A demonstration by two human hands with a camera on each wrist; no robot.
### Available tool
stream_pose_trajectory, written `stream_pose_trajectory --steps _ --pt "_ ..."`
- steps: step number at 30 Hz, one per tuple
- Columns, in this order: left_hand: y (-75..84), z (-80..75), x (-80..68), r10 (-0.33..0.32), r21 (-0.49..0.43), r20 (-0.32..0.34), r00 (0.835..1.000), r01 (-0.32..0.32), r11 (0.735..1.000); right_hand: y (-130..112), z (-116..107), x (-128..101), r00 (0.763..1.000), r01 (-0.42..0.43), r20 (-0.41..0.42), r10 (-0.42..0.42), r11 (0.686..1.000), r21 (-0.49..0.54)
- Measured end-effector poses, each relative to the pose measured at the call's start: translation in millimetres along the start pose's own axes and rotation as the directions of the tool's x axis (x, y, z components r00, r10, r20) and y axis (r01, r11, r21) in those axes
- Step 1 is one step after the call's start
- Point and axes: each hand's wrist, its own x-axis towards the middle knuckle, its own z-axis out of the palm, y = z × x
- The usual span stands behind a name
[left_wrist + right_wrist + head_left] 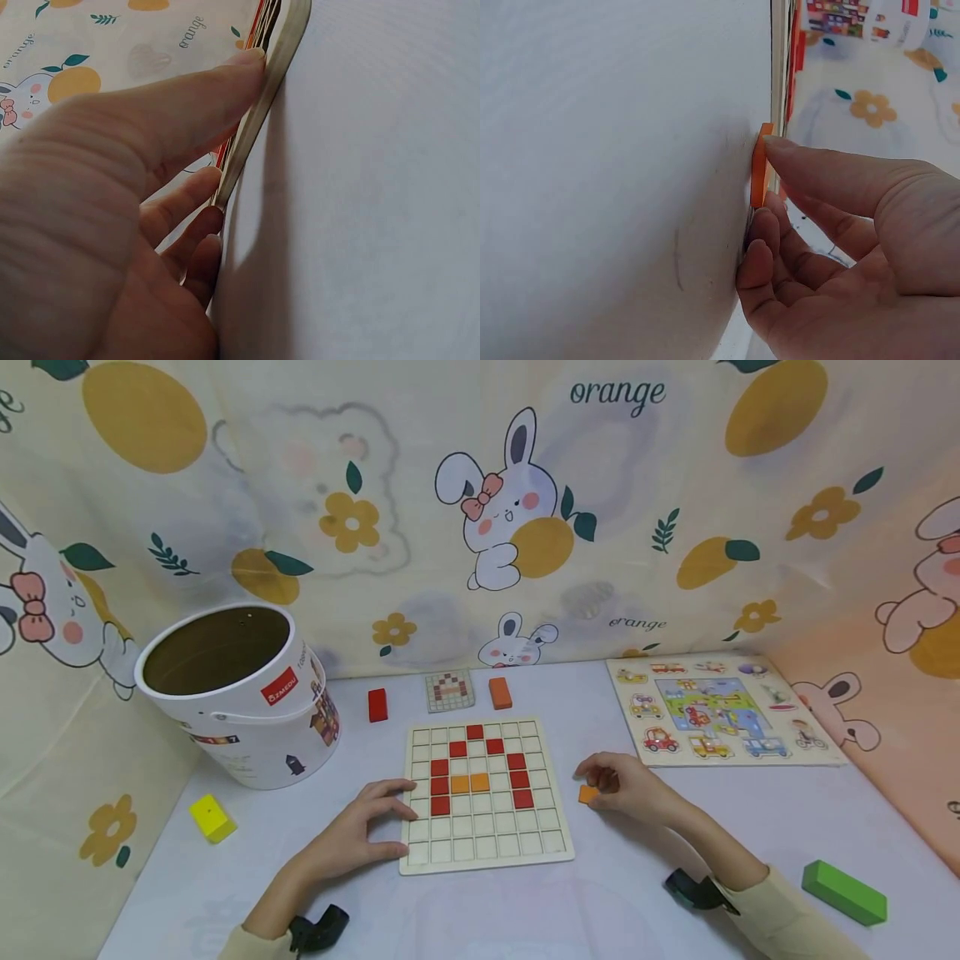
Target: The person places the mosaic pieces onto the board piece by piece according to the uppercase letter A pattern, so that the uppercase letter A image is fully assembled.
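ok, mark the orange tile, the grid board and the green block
orange tile (587,794), head view, its exposed left face beside the right hand.
grid board (486,847), head view, empty lower rows.
green block (844,892), head view, top face.

A pale lilac-white bench (525,910) fills the foreground. Cream fabric walls (420,468) close it in on three sides, printed with rabbits (498,502), oranges, yellow flowers and the word "orange". Soft, even light falls, with only faint shadows.
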Motion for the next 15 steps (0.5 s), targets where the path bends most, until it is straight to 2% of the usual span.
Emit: stream_pose_trajectory --steps 15 --pt "0.0 0.7 0.7 -0.003 0.009 -0.004 1.0 0.003 1.0 -7.2 3.0 -3.2 0.999 0.033 -0.004 -0.033 0.999 -0.027"
